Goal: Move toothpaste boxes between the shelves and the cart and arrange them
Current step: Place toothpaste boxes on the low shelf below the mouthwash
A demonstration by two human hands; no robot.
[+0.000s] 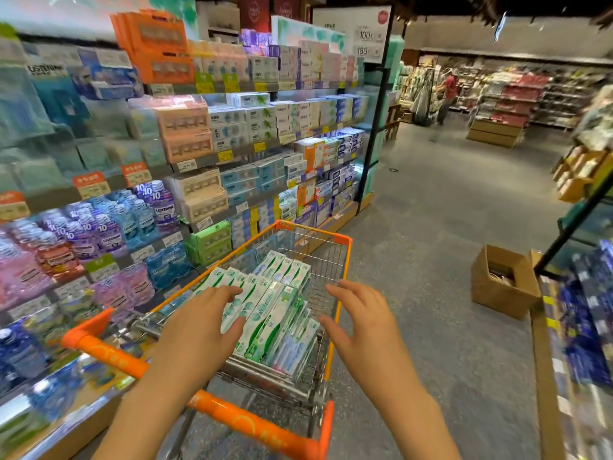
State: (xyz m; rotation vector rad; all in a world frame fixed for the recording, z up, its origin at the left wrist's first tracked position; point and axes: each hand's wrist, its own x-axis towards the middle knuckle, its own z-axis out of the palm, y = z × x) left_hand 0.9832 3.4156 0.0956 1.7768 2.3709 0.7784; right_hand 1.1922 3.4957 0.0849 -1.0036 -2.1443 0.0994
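Both hands are empty with fingers spread: left hand (199, 323) is just over the toothpaste boxes (272, 313) in the cart (341, 247), right hand (361, 323) is off to their side. The boxes run lengthwise away from the person, so I'd guess left gets there first.

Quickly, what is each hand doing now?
Left hand: open, fingers over the toothpaste boxes, holding nothing.
Right hand: open, holding nothing.

cart (341, 280) | toothpaste boxes (268, 313) stacked inside | shelves (232, 154) stocked w/ boxes
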